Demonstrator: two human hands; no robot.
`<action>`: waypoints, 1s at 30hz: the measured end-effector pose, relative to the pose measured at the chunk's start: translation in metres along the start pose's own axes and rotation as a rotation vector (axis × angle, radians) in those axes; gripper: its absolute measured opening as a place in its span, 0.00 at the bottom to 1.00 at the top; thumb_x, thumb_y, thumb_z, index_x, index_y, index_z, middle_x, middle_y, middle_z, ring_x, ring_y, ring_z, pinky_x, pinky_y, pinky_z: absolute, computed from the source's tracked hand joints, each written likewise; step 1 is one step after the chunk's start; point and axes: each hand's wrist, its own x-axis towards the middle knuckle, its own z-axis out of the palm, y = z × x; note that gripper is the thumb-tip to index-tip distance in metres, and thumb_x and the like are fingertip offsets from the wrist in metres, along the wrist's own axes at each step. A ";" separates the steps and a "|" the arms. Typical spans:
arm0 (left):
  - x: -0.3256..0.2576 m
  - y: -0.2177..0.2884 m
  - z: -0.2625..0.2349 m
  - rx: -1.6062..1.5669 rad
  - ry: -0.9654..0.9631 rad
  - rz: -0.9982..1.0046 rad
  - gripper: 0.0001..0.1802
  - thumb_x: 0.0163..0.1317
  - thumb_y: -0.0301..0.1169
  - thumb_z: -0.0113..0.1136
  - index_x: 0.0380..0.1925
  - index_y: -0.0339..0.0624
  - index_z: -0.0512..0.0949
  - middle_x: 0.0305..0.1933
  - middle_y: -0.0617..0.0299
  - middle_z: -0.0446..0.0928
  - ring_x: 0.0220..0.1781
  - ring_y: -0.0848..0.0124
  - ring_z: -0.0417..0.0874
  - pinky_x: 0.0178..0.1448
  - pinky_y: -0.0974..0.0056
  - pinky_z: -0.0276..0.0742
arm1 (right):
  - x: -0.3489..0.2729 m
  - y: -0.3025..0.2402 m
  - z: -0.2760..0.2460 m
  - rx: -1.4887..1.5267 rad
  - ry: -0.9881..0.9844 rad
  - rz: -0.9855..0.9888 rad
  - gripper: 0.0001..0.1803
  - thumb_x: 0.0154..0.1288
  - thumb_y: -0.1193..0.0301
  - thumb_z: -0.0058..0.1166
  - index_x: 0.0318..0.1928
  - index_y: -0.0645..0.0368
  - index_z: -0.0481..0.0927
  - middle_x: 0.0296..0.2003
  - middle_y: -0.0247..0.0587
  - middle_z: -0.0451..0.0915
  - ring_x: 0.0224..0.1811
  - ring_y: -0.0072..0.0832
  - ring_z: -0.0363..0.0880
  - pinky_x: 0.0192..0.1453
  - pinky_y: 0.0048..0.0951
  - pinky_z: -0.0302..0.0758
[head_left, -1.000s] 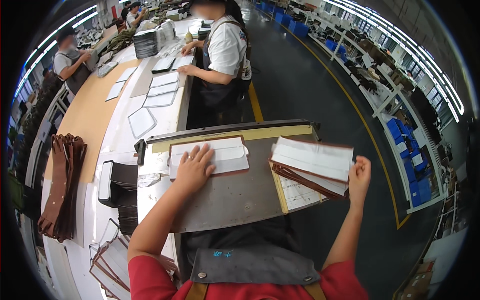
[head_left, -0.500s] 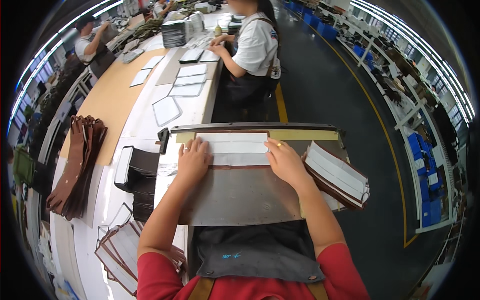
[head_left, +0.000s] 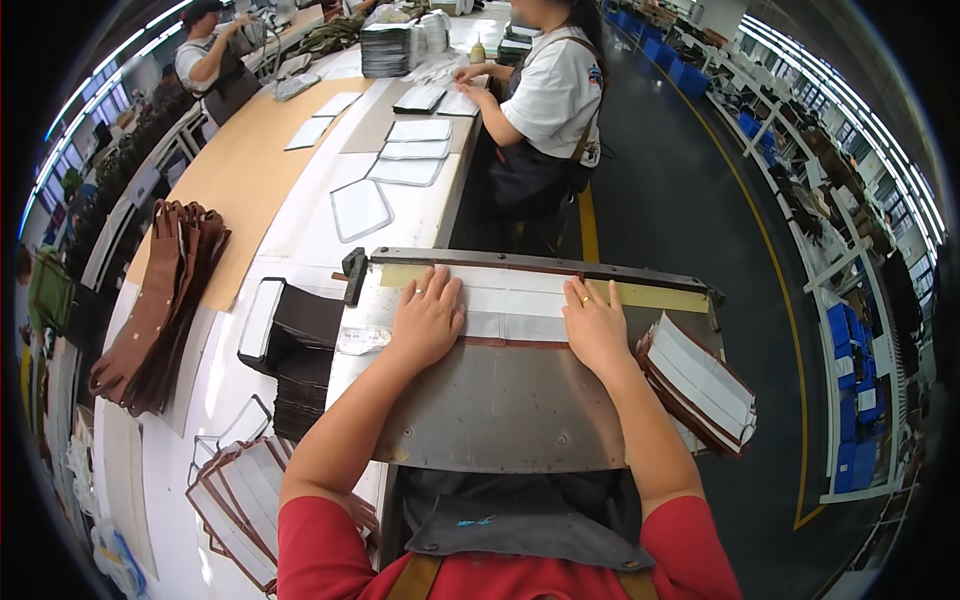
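Note:
A white rectangular panel with brown edging (head_left: pixel 515 300) lies flat on a grey metal plate (head_left: pixel 490 410), its long far edge close against the dark metal bar (head_left: pixel 540 268) at the back. My left hand (head_left: pixel 430 320) rests palm down on the panel's left end, fingers stretched toward the bar. On the right end lies my right hand (head_left: pixel 597 325), fingers extended, a ring on one of them. Neither hand is closed around anything. Just right of my right hand, a stack of similar white panels with brown edges (head_left: pixel 697 385) sits tilted at the plate's side.
Left of the plate stand a stack of black-edged pieces (head_left: pixel 305 325) and a bundle of brown straps (head_left: pixel 165 310). More brown-edged panels (head_left: pixel 240 500) lie at lower left. Across the table a co-worker (head_left: pixel 550 90) handles white pieces. Shelves with blue bins (head_left: pixel 850 400) line the right.
The view has turned slightly left, so the scene sits further right. My hands have flattened onto the panel from its ends, and its far edge is now nearer the bar.

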 end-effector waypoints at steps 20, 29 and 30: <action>-0.002 0.005 -0.012 0.037 0.035 0.042 0.22 0.57 0.33 0.55 0.52 0.40 0.70 0.55 0.53 0.69 0.59 0.55 0.68 0.62 0.54 0.63 | -0.002 -0.015 0.003 0.025 0.070 -0.086 0.22 0.56 0.78 0.44 0.53 0.67 0.72 0.51 0.48 0.74 0.55 0.41 0.71 0.63 0.39 0.65; -0.002 -0.006 -0.024 -0.129 -0.092 -0.034 0.22 0.56 0.34 0.57 0.52 0.41 0.69 0.53 0.53 0.68 0.56 0.54 0.68 0.58 0.53 0.65 | -0.011 -0.017 -0.015 0.074 -0.030 -0.066 0.18 0.54 0.75 0.49 0.48 0.65 0.76 0.45 0.46 0.76 0.49 0.38 0.73 0.57 0.39 0.66; -0.003 -0.011 -0.017 -0.112 -0.036 -0.075 0.24 0.56 0.34 0.58 0.52 0.42 0.69 0.53 0.53 0.68 0.56 0.53 0.68 0.58 0.53 0.64 | -0.010 -0.021 -0.019 0.110 -0.091 -0.044 0.17 0.55 0.75 0.50 0.47 0.64 0.77 0.44 0.45 0.76 0.49 0.37 0.72 0.56 0.40 0.66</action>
